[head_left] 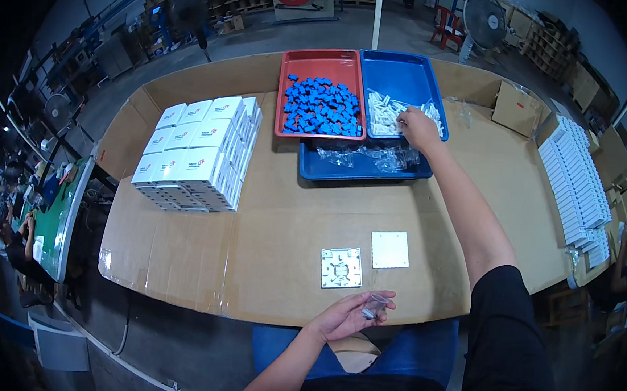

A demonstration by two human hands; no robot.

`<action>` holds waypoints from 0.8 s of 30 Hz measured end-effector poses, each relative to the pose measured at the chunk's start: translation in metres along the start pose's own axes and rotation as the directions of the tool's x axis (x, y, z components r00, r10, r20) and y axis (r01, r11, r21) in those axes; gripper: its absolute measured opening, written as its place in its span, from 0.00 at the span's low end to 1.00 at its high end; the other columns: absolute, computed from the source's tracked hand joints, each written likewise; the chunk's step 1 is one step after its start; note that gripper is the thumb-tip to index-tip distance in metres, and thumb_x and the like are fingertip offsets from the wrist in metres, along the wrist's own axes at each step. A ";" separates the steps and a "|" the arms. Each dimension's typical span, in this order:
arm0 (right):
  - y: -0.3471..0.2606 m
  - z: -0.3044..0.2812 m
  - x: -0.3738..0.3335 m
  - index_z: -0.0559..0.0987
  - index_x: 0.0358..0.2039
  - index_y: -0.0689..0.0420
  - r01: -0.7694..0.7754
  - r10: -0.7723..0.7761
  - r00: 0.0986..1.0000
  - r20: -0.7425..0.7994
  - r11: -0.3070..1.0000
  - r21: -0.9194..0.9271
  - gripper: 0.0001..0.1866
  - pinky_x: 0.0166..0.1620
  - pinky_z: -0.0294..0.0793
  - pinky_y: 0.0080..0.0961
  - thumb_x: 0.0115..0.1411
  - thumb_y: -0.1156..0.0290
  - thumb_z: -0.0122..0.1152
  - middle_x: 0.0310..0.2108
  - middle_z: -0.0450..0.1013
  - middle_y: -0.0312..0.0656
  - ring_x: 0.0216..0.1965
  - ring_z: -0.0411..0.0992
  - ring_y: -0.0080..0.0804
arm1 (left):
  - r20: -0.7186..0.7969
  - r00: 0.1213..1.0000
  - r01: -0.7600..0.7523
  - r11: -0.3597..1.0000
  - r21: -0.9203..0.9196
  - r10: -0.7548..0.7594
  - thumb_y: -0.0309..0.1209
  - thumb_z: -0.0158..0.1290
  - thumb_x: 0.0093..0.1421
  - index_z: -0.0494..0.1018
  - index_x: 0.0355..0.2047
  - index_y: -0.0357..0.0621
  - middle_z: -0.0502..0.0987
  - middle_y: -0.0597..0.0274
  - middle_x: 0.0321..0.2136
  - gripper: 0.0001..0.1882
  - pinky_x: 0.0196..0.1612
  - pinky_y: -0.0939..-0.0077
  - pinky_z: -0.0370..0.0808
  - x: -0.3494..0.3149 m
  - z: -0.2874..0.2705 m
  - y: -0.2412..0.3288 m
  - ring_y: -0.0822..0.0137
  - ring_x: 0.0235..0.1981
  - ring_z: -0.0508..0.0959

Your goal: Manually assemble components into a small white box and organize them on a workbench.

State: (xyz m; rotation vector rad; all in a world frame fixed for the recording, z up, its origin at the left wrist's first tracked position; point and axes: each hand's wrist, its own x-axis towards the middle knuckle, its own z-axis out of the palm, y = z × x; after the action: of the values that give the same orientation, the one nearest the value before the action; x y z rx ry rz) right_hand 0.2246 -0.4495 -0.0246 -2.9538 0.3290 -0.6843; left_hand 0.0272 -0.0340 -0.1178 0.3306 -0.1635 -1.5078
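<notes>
The left hand (349,316) is closed on a small clear bag (376,302) over the near edge of the worktop (288,244). The right hand (404,120), fingertips together, reaches among slim white pieces (383,111) in the blue tray (402,69); I cannot tell if it pinches one. Because they lie crowded, two might come up together. Their long axes point in mixed directions; the bag's seems to run away from the person, slightly rightward.
</notes>
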 end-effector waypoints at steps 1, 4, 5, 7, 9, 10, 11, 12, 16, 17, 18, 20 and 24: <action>0.000 0.000 0.003 0.84 0.39 0.53 0.001 -0.001 1.000 0.000 1.000 0.003 0.08 0.48 0.77 0.42 0.61 0.72 0.59 0.40 0.76 0.45 0.47 0.76 0.48 | 0.005 1.000 0.004 1.000 -0.007 -0.004 0.43 0.40 0.77 0.59 0.69 0.31 0.74 0.51 0.54 0.30 0.58 0.65 0.74 0.000 0.000 0.000 0.62 0.48 0.76; 0.002 0.002 0.009 0.83 0.38 0.55 -0.062 0.060 0.995 0.081 0.998 0.029 0.07 0.49 0.76 0.43 0.61 0.71 0.59 0.40 0.76 0.45 0.47 0.75 0.48 | 0.017 1.000 0.018 0.999 -0.045 -0.018 0.42 0.40 0.77 0.58 0.70 0.31 0.74 0.51 0.55 0.30 0.58 0.66 0.74 -0.001 0.000 0.001 0.62 0.48 0.76; 0.002 0.002 0.009 0.83 0.37 0.56 -0.055 0.052 0.996 0.072 0.998 0.039 0.07 0.48 0.76 0.43 0.61 0.72 0.59 0.40 0.76 0.46 0.47 0.75 0.48 | 0.016 1.000 0.018 0.999 -0.046 -0.018 0.42 0.40 0.77 0.58 0.70 0.31 0.74 0.51 0.55 0.30 0.58 0.66 0.74 -0.001 0.001 0.001 0.62 0.48 0.76; 0.009 0.005 0.009 0.82 0.36 0.57 -0.048 0.045 0.997 0.060 0.998 0.047 0.06 0.48 0.76 0.43 0.61 0.72 0.59 0.40 0.76 0.47 0.47 0.75 0.49 | 0.007 1.000 0.025 1.000 0.017 -0.025 0.42 0.37 0.77 0.60 0.70 0.35 0.74 0.56 0.54 0.28 0.55 0.71 0.74 0.000 0.002 0.002 0.65 0.47 0.75; 0.014 0.007 0.005 0.80 0.34 0.58 0.003 -0.001 1.000 -0.010 0.994 0.106 0.05 0.48 0.77 0.44 0.61 0.73 0.57 0.40 0.76 0.47 0.45 0.76 0.50 | 0.004 1.000 0.029 0.999 0.015 -0.029 0.41 0.37 0.77 0.60 0.70 0.35 0.74 0.56 0.54 0.28 0.55 0.71 0.74 0.000 0.003 0.003 0.65 0.47 0.75; 0.016 0.008 0.003 0.80 0.34 0.58 0.003 -0.001 1.000 -0.011 0.994 0.106 0.05 0.48 0.77 0.44 0.61 0.73 0.57 0.40 0.76 0.47 0.45 0.76 0.50 | 0.000 0.999 0.034 0.999 0.012 -0.034 0.41 0.37 0.77 0.60 0.70 0.35 0.74 0.56 0.54 0.28 0.55 0.71 0.74 0.001 0.003 0.003 0.65 0.47 0.75; 0.018 0.008 0.002 0.80 0.34 0.58 0.020 -0.016 0.999 -0.036 0.994 0.108 0.05 0.48 0.76 0.44 0.62 0.72 0.58 0.40 0.76 0.48 0.45 0.76 0.50 | 0.001 0.999 0.034 0.999 0.014 -0.034 0.41 0.37 0.77 0.60 0.70 0.35 0.74 0.56 0.54 0.28 0.55 0.71 0.74 0.001 0.003 0.003 0.65 0.47 0.75; 0.018 0.009 0.001 0.80 0.35 0.59 0.037 -0.031 0.998 -0.061 0.993 0.111 0.05 0.49 0.76 0.44 0.62 0.72 0.59 0.39 0.77 0.49 0.45 0.76 0.51 | -0.001 0.999 0.034 0.999 0.013 -0.034 0.41 0.37 0.77 0.60 0.70 0.35 0.74 0.55 0.54 0.28 0.55 0.71 0.74 0.001 0.002 0.003 0.65 0.47 0.75; 0.015 0.010 -0.003 0.79 0.36 0.59 0.001 0.017 0.995 -0.100 0.983 0.184 0.05 0.46 0.75 0.46 0.62 0.72 0.62 0.38 0.78 0.51 0.44 0.76 0.52 | -0.006 0.999 0.034 0.999 0.005 -0.034 0.41 0.38 0.78 0.60 0.70 0.35 0.74 0.55 0.54 0.28 0.56 0.70 0.74 0.000 0.003 0.004 0.64 0.47 0.75; 0.014 0.011 -0.004 0.79 0.37 0.59 -0.009 0.026 0.996 -0.087 0.980 0.200 0.05 0.45 0.75 0.44 0.63 0.72 0.61 0.37 0.78 0.50 0.42 0.77 0.51 | -0.006 0.999 0.034 0.999 0.010 -0.034 0.41 0.38 0.78 0.60 0.70 0.35 0.74 0.55 0.54 0.28 0.56 0.70 0.74 0.000 0.002 0.004 0.64 0.47 0.75; 0.015 0.012 -0.005 0.79 0.38 0.59 -0.019 0.036 0.997 -0.074 0.977 0.214 0.05 0.44 0.75 0.42 0.63 0.72 0.61 0.37 0.79 0.50 0.41 0.77 0.51 | 0.002 1.000 0.031 1.000 -0.007 -0.031 0.41 0.40 0.77 0.58 0.70 0.33 0.73 0.53 0.55 0.29 0.57 0.69 0.74 0.000 0.000 0.003 0.63 0.48 0.75; 0.017 0.012 -0.004 0.79 0.38 0.60 -0.042 0.060 0.996 -0.065 0.967 0.253 0.06 0.43 0.76 0.42 0.63 0.72 0.62 0.37 0.79 0.50 0.40 0.78 0.50 | 0.011 0.999 0.030 0.999 -0.016 -0.030 0.41 0.42 0.76 0.56 0.71 0.32 0.73 0.51 0.56 0.31 0.57 0.67 0.74 0.000 -0.001 0.003 0.62 0.49 0.76; 0.012 0.010 -0.006 0.80 0.42 0.59 -0.093 0.140 0.985 -0.103 0.924 0.370 0.08 0.42 0.77 0.39 0.63 0.73 0.63 0.36 0.80 0.49 0.38 0.79 0.47 | 0.008 1.000 0.024 1.000 -0.011 -0.023 0.42 0.43 0.75 0.56 0.71 0.33 0.73 0.51 0.56 0.32 0.58 0.65 0.74 0.000 -0.001 0.000 0.60 0.50 0.75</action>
State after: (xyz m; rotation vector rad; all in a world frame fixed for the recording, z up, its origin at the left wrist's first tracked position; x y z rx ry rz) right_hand 0.2216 -0.4595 -0.0380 -2.5244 0.3428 -0.8202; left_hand 0.0276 -0.0342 -0.1183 0.3186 -0.1572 -1.5328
